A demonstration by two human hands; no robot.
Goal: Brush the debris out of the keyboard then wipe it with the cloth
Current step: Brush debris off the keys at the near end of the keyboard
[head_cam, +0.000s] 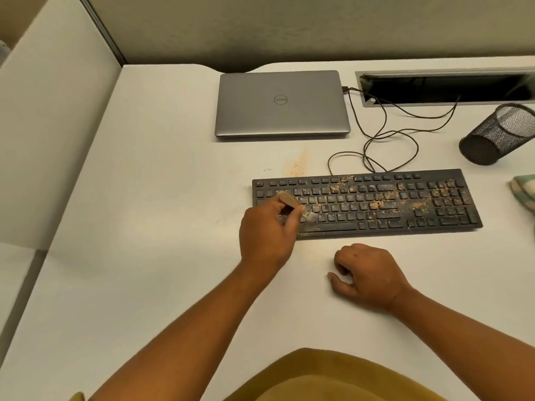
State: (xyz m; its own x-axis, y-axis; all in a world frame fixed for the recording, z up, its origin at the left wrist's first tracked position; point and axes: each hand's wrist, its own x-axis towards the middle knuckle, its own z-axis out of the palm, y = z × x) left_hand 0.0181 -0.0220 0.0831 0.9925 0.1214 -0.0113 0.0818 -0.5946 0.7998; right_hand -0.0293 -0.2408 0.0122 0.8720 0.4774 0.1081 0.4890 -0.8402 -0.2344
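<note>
- Our left hand grips the brush over the crumb-strewn keyboard's left end.
- Our right hand rests loosely curled on the table, holding nothing.
- The cloth lies at the right edge; a laptop, cable and mesh cup sit behind.

A pale desk fills the view. At its back lies a closed silver laptop, lid up, with a round logo at the centre. A thin black cable is plugged into the laptop's right side and lies in loose loops on the desk. To the right of the laptop is a long, dark cable slot with a grey frame. Near it sits a black mesh cup, leaning rightward. A cream partition borders the desk's left side.
</note>
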